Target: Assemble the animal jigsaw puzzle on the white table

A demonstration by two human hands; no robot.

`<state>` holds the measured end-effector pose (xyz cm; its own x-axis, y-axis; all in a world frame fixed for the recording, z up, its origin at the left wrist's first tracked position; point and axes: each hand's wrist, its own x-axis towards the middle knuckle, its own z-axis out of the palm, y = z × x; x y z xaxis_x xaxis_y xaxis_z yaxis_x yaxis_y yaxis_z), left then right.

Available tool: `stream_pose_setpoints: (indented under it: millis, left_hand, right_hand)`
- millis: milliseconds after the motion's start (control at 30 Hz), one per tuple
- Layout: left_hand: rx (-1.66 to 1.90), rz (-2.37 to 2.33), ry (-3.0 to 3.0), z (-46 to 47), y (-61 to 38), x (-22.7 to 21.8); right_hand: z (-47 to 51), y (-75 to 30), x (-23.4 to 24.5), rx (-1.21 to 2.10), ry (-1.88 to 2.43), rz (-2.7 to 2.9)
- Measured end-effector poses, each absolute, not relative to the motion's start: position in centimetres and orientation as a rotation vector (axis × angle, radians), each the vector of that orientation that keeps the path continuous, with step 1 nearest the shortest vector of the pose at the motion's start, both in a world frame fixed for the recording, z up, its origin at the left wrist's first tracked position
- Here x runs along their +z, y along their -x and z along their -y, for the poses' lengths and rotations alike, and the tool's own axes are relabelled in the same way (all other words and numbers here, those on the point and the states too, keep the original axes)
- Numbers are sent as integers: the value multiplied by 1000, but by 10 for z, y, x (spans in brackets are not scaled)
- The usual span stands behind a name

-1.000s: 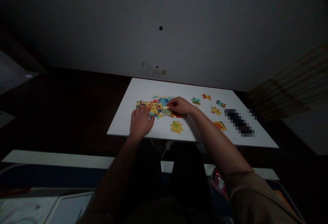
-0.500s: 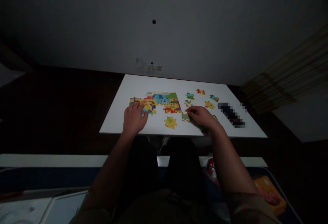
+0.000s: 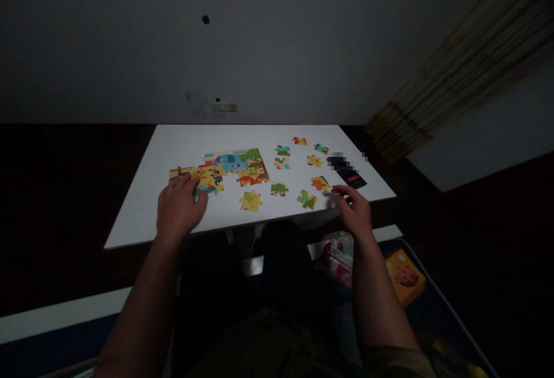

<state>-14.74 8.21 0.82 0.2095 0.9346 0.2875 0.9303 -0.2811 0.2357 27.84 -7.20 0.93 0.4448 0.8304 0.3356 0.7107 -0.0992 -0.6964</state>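
There are two hands. The left hand [image 3: 180, 208] lies flat on the near left corner of one big puzzle patch [image 3: 234, 164], and its grip is loose and spread. The right hand [image 3: 355, 208] is near the front edge, its grip a little bit wide, with bent fingers and a gap by the thumb. Nine loose puzzle pieces [image 3: 279, 189] lie to the right of the patch and in front of it: five farther back and four nearer. One of them, an orange piece [image 3: 320, 183], is just beside the right fingertips; I can't tell if they touch. One black phone [image 3: 354, 179] lies to the right.

The table [image 3: 142, 210] is white and smooth. The room is dim, with one gray wall [image 3: 281, 49], three wall sockets [image 3: 224, 107] in a row, and a striped curtain [image 3: 437, 86]. One orange box [image 3: 402, 277] sits low down by the right arm.
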Motion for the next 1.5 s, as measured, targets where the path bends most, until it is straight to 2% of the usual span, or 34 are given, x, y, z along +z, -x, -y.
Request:
stream_pose_setpoints:
  millis: [433,1033,1233,1500]
  left_hand:
    - [523,-1872,-2466,-85,144,10]
    - [555,-1854,-2441,-77,144,13]
    - [617,-1834,-2393,-74,149,12]
    - [639,-1845,-2330,-70,149,16]
  right_hand:
    - [84,-247,-21,71,1872,1678]
    - [77,-237,-18,109,1756,1607]
    - [73,-234,-7,22,1754,1469]
    - [35,-119,19,246,1652,1686]
